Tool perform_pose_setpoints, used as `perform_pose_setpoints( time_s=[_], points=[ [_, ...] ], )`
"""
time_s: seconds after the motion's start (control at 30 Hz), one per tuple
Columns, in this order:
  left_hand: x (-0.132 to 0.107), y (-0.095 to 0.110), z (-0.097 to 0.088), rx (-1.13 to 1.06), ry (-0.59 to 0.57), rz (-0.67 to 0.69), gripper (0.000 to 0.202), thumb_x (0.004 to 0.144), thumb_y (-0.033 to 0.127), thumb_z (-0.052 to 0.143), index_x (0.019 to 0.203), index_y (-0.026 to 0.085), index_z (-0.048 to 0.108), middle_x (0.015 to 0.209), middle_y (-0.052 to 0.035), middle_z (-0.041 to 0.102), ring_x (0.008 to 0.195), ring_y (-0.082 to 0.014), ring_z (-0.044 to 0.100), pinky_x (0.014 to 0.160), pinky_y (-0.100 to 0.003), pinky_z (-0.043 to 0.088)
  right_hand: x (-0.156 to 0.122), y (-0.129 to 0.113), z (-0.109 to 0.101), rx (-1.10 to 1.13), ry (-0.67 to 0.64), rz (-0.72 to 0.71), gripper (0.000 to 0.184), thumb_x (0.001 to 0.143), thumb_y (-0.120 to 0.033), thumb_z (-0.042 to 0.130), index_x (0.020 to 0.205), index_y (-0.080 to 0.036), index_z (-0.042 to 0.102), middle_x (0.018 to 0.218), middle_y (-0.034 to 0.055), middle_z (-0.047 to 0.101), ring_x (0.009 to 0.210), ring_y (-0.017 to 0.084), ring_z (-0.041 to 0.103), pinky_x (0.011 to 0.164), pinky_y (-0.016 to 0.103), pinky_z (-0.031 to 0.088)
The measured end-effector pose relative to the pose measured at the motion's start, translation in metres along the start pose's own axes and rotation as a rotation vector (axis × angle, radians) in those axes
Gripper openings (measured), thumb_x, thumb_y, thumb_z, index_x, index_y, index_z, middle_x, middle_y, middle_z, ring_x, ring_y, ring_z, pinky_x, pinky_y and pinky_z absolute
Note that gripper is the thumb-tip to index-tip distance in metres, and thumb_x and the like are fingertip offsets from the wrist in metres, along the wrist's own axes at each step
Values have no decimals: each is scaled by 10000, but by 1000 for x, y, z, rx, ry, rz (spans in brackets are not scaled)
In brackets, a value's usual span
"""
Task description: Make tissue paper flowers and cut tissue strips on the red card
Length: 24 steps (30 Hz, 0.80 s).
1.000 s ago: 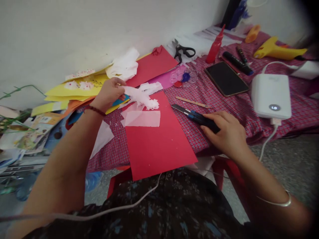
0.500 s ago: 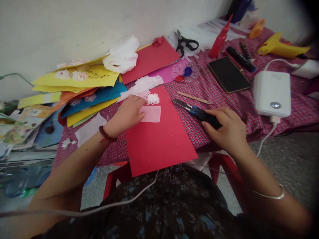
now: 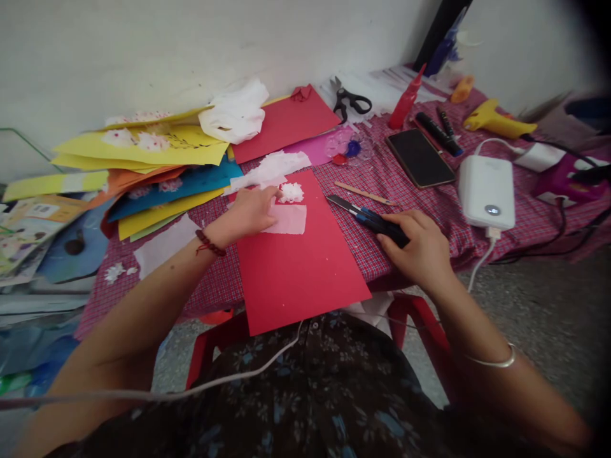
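Observation:
My left hand (image 3: 252, 213) rests over the left side of a red paper sheet (image 3: 305, 273), thumb and forefinger apart. Its forefinger reaches the edge of a small heap of white paper bits (image 3: 291, 192), and its thumb lies at the left end of a pale tissue strip (image 3: 292, 219). To the right of the sheet, my right hand (image 3: 420, 245) grips the handle of a black and blue utility knife (image 3: 370, 219). The blade is out, pointing left toward the sheet. A thin wooden stick (image 3: 363, 193) lies just beyond the knife.
Coloured papers (image 3: 176, 197) and crumpled white tissue (image 3: 233, 111) are piled at the left. Scissors (image 3: 351, 102), a red bottle (image 3: 407, 102), a phone (image 3: 420, 158), a white power bank (image 3: 487, 191) and a yellow glue gun (image 3: 499, 121) lie at the back and right.
My left forefinger has extended to the white bits, with the hand less flat on the sheet. My right hand still holds the knife. The view has shifted slightly toward the right.

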<state>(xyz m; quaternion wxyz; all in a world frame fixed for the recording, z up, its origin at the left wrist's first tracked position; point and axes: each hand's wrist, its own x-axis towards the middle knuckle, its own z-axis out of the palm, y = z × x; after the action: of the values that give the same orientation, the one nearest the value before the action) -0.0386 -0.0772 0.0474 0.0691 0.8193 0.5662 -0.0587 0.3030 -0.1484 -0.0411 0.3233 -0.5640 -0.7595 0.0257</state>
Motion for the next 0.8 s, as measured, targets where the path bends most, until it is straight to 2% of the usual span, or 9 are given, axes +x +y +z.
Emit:
perform_pose_setpoints(
  time_s=[0.1,0.17,0.23,0.37,0.47,0.53,0.63,0.73,0.8],
  points=[
    [5,-6,1,53,-3,-42,449,819,307,675,1242,158,643,980,-104,714,928,-273,640,817,-368,443,0,-1,0,-15,-5,-3,320,907,-349,668,1184,-198,719,1076,125,733,989,315,710,891,521,584],
    [12,-10,0,72,-25,-34,406,789,347,707,1157,177,681,1064,-126,712,1017,-308,631,837,-389,435,0,-2,0,-20,-2,-1,322,907,-344,667,1185,-192,721,1079,130,732,996,319,711,897,524,584],
    [23,-14,-2,76,-59,-14,366,746,358,733,1067,184,709,1099,-135,707,1029,-323,624,816,-391,427,0,-3,0,-24,-3,3,315,905,-336,666,1183,-201,723,1071,125,731,996,318,709,897,523,584],
    [42,-18,-5,59,-187,79,139,691,305,715,765,194,676,826,-62,693,776,-225,595,694,-330,380,1,-3,0,-13,-5,3,309,900,-334,663,1180,-217,718,1069,112,729,1002,314,699,905,514,581],
    [42,-14,-7,51,-193,140,92,683,260,664,642,204,604,694,-32,627,665,-180,522,646,-318,342,2,-2,-4,-6,-47,1,334,900,-337,655,1213,-231,707,1095,111,730,1037,324,693,931,527,570],
    [30,-7,-11,46,-135,142,97,690,227,626,614,206,569,690,-34,604,663,-179,514,647,-325,335,1,-4,-10,-21,-64,17,395,892,-346,661,1271,-242,683,1150,121,721,1085,346,679,952,559,551],
    [-3,11,-18,-40,-33,126,118,748,196,582,648,207,520,707,-23,593,681,-177,535,656,-323,337,2,-20,-21,4,-38,17,515,891,-359,666,1390,-246,606,1267,144,689,1181,372,647,1005,595,515],
    [-38,30,-23,-141,55,129,178,847,198,541,685,216,469,687,-7,580,660,-172,535,633,-319,338,7,-51,-26,204,-82,-108,680,903,-394,678,1529,-264,445,1381,140,646,1274,348,617,1074,570,496],
    [-56,41,-21,-110,90,171,175,874,183,531,712,221,477,692,-13,588,655,-185,548,626,-334,349,11,-76,-23,334,-139,-189,795,906,-402,693,1595,-269,317,1478,145,585,1336,329,586,1100,544,494]
  ],
)
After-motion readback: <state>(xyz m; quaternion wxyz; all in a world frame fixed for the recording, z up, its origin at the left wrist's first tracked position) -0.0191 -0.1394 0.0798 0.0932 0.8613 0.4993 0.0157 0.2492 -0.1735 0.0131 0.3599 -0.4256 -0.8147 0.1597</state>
